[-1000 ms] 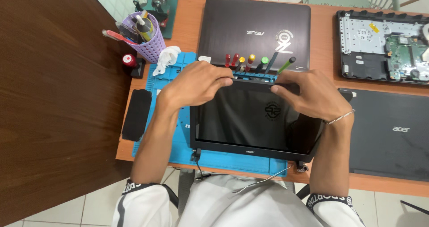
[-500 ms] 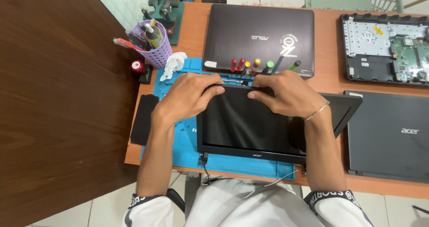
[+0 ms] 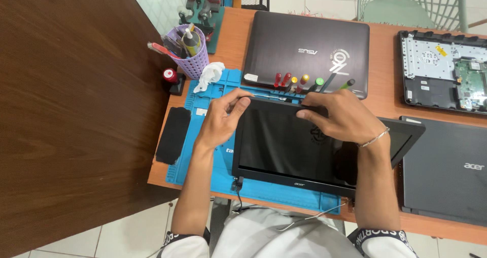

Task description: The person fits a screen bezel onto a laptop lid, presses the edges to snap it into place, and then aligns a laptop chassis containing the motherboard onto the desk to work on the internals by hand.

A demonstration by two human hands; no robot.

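Screen panel (image 3: 294, 146): black, flat on the blue mat (image 3: 213, 151), near edge at the worktop's front rim.
Left hand (image 3: 220, 118): fingertips pinch the panel's far-left corner, clenched on the bezel edge.
Right hand (image 3: 337, 116): fingers curl over the far edge at mid-width, gripping the bezel; bracelet at the wrist.
Far side: a row of screwdrivers (image 3: 299, 81) lies just beyond the far edge, against a closed laptop (image 3: 304, 45).
Left side: open mat, then a black phone (image 3: 173, 135) at the worktop (image 3: 385, 90) edge; purple tool cup (image 3: 192, 55) further off.
Right side: a second dark laptop (image 3: 446, 166) just beside the panel; an opened chassis (image 3: 444, 70) beyond.
Near side: a cable (image 3: 238, 192) hangs from the panel's near-left corner.
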